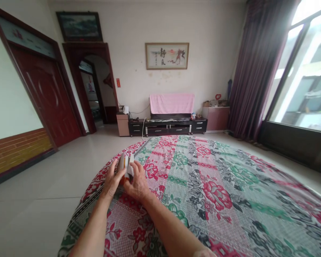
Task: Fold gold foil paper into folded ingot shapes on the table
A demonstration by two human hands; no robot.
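A small box-like package (125, 162), silver-grey, white and orange, is between my two hands over the left part of the cloth-covered table. My left hand (111, 182) is closed on its left side, with fingers along the near face. On the other side my right hand (138, 182) grips it, fingers bent over a white flap-like piece (131, 159) and thumb near the orange lower part. What the package holds is hidden, and its print is too small to read. Beneath the hands lies the floral tablecloth (182, 192), patterned in red, green, grey and black.
Beyond the round table a low black cabinet (156, 131) stands by the wall, bearing a screen under a pink cloth (172, 103). Dark red doors (49, 92) are to the left. A purple curtain (250, 71) and a large window (305, 85) are to the right.
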